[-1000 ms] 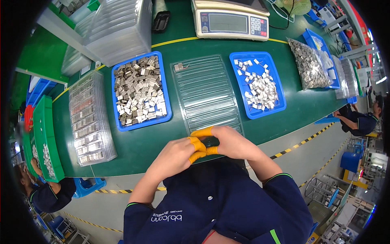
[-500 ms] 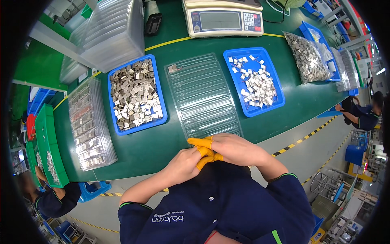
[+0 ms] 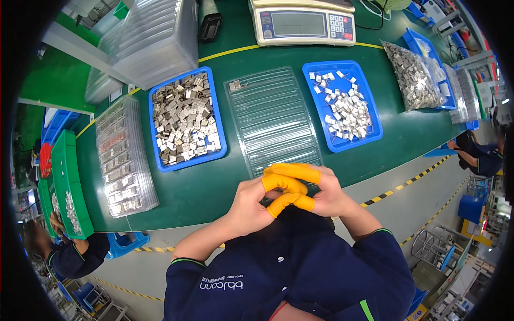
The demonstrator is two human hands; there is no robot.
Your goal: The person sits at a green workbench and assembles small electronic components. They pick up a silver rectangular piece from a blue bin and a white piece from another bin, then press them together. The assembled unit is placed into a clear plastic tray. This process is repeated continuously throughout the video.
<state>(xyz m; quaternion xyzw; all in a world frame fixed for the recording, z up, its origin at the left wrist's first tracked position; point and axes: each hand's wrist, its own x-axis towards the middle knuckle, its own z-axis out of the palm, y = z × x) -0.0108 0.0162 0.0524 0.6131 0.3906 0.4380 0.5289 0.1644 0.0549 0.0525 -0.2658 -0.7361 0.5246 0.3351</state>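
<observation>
Facing green tabletop (image 3: 182,198); clear ribbed tray (image 3: 276,125) ahead, left blue bin (image 3: 219,125) and right blue bin (image 3: 377,115) flanking. My left hand (image 3: 249,206) and right hand (image 3: 333,195) block tray's near end. Yellow-covered fingers (image 3: 297,171) meet; gap above thumbs (image 3: 284,203) wider than half-second ago, grip seems looser; can't tell what's pinched. Small metal piece (image 3: 234,85) lies in tray's far-left corner.

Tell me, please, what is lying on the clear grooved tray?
On the clear grooved tray, at its far-left corner, lies a small silvery wired part. The left hand and right hand hide part of the tray's near edge; anything there is covered.
</observation>
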